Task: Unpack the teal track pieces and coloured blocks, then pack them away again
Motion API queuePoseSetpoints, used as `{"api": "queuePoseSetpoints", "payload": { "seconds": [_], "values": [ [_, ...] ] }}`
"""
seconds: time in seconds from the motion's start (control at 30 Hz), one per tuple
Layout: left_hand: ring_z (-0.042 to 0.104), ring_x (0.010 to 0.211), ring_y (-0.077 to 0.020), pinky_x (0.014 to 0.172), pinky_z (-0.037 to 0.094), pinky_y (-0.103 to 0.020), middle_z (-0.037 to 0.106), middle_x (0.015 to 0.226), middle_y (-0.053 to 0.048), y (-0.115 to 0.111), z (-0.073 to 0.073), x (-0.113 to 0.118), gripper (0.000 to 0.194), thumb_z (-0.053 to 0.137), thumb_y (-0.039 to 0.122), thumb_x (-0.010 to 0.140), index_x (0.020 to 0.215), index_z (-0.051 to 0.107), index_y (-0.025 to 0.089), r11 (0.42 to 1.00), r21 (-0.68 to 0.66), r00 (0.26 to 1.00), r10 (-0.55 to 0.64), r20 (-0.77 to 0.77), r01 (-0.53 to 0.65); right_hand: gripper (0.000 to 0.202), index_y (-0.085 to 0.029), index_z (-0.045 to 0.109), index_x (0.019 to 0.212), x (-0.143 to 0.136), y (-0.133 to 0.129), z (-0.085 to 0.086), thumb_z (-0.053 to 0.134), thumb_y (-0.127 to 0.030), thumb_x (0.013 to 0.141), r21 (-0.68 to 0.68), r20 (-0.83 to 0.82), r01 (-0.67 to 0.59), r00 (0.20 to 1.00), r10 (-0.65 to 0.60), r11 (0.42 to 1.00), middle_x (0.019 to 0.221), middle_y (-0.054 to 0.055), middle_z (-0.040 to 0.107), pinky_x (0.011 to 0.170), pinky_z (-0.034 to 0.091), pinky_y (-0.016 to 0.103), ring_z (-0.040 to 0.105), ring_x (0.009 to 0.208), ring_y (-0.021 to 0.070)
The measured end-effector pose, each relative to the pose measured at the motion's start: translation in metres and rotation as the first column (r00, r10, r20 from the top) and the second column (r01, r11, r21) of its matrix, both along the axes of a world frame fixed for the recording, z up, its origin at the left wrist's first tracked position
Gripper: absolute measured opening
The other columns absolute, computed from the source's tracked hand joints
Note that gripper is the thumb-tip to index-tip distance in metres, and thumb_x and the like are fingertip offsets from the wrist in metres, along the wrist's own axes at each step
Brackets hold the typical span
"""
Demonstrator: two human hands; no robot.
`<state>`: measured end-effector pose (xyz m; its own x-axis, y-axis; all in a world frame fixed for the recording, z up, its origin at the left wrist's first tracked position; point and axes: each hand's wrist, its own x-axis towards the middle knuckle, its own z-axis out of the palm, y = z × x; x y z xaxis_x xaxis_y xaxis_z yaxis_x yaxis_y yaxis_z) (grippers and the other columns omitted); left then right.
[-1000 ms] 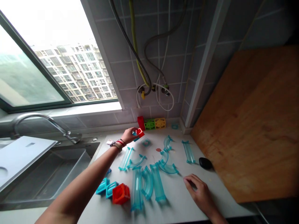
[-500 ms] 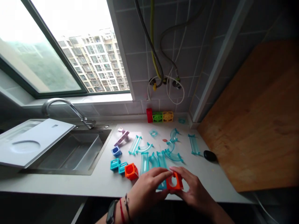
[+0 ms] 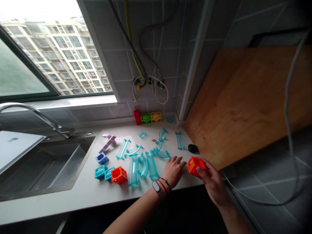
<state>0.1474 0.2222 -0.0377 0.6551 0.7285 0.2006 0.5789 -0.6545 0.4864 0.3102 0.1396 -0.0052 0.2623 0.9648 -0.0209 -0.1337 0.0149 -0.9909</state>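
My right hand (image 3: 213,180) holds an orange cube (image 3: 195,166) above the counter's front edge, thumb on its near side. Beside it on the left, my left hand (image 3: 174,169) is over the white counter (image 3: 90,195), palm down with its fingers apart, and holds nothing that I can see. Left of it lie clear teal track pieces, among them a straight one (image 3: 152,165) and a curved one (image 3: 143,165). A second orange cube (image 3: 119,175) sits farther left, touching a teal block (image 3: 109,173). Behind these is a blue block (image 3: 102,158).
A sink (image 3: 60,162) with a faucet (image 3: 58,126) is at the left. Red, green (image 3: 146,118) and yellow blocks stand by the wall. A black oval object (image 3: 193,148) lies near the wooden board (image 3: 243,107) on the right. Pink pieces (image 3: 107,143) lie behind the blue block.
The view has turned to the right. My left hand has let go of the orange cube and spread its fingers over the counter. My right hand has carried the cube to the right.
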Motion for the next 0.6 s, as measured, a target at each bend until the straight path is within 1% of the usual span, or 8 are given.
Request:
{"api": "queuePoseSetpoints", "payload": {
  "seconds": [0.07,0.13,0.23,0.27,0.33,0.43,0.5,0.6],
  "values": [
    [0.043,0.147,-0.0377,0.115,0.044,-0.059,0.054,0.153,-0.014,0.000,0.000,-0.011,0.042,0.073,0.021,0.089,0.130,0.065,0.021,0.999,0.022,0.999,-0.037,0.028,0.037,0.046,-0.026,0.066,0.129,-0.010,0.000,0.006,0.075,-0.046,0.089,-0.021,-0.236,-0.050,0.971,0.043,0.999,0.139,0.009,0.065,0.101,0.055,0.039,0.064,0.123,0.0279],
    [0.037,0.151,-0.0345,0.118,0.042,-0.056,0.053,0.154,-0.013,-0.008,0.003,-0.038,0.042,0.070,0.023,0.092,0.134,0.062,0.022,0.997,0.049,0.995,-0.065,0.072,0.061,0.045,-0.026,0.067,0.128,-0.021,0.001,0.009,0.073,-0.049,0.090,-0.060,-0.464,-0.106,0.883,0.067,0.993,0.130,0.009,0.071,0.090,0.060,0.041,0.072,0.107,0.0264],
    [0.056,0.135,-0.0272,0.109,0.053,-0.045,0.068,0.135,-0.009,-0.035,0.011,-0.104,0.034,0.063,0.016,0.096,0.129,0.064,0.025,0.991,0.135,0.973,-0.029,0.227,-0.002,0.038,-0.023,0.070,0.119,-0.034,0.004,0.010,0.071,-0.049,0.092,-0.124,-0.680,-0.155,0.733,0.030,0.980,0.106,0.008,0.079,0.079,0.063,0.037,0.076,0.085,0.0219],
    [0.062,0.126,-0.0257,0.104,0.055,-0.043,0.071,0.127,-0.008,-0.046,0.015,-0.129,0.035,0.063,0.014,0.095,0.128,0.065,0.026,0.985,0.157,0.967,0.035,0.253,-0.077,0.035,-0.021,0.071,0.115,-0.038,0.006,0.009,0.070,-0.048,0.093,-0.146,-0.714,-0.162,0.701,0.010,0.976,0.100,0.008,0.079,0.077,0.063,0.035,0.076,0.082,0.0209],
    [0.069,0.108,-0.0246,0.094,0.058,-0.042,0.072,0.116,-0.006,-0.068,0.021,-0.179,0.035,0.069,0.012,0.091,0.123,0.068,0.027,0.920,0.229,0.913,0.231,0.336,-0.317,0.032,-0.018,0.073,0.109,-0.047,0.010,0.006,0.069,-0.046,0.094,-0.187,-0.745,-0.176,0.667,-0.023,0.967,0.092,0.009,0.080,0.072,0.063,0.030,0.075,0.077,0.0186],
    [0.069,0.099,-0.0264,0.081,0.060,-0.043,0.067,0.121,-0.009,-0.090,0.025,-0.237,0.043,0.078,0.024,0.086,0.127,0.065,0.025,0.726,0.188,0.723,0.552,0.415,-0.662,0.032,-0.017,0.072,0.110,-0.061,0.018,0.001,0.068,-0.046,0.095,-0.232,-0.762,-0.190,0.645,-0.057,0.954,0.090,0.009,0.079,0.059,0.058,0.022,0.071,0.068,0.0139],
    [0.069,0.097,-0.0271,0.072,0.062,-0.041,0.061,0.130,-0.012,-0.095,0.021,-0.260,0.061,0.081,0.036,0.083,0.138,0.058,0.024,0.652,0.068,0.621,0.676,0.397,-0.755,0.031,-0.018,0.072,0.109,-0.073,0.023,0.001,0.069,-0.045,0.093,-0.255,-0.777,-0.209,0.626,-0.071,0.944,0.092,0.008,0.080,0.053,0.055,0.019,0.070,0.066,0.0126],
    [0.071,0.089,-0.0233,0.061,0.063,-0.035,0.057,0.136,-0.013,-0.091,0.004,-0.274,0.077,0.078,0.045,0.082,0.149,0.046,0.025,0.664,-0.123,0.603,0.729,0.325,-0.737,0.029,-0.020,0.071,0.109,-0.092,0.028,0.005,0.071,-0.043,0.091,-0.267,-0.787,-0.259,0.615,-0.055,0.928,0.099,0.009,0.080,0.055,0.057,0.020,0.071,0.069,0.0134]
  ]
}}
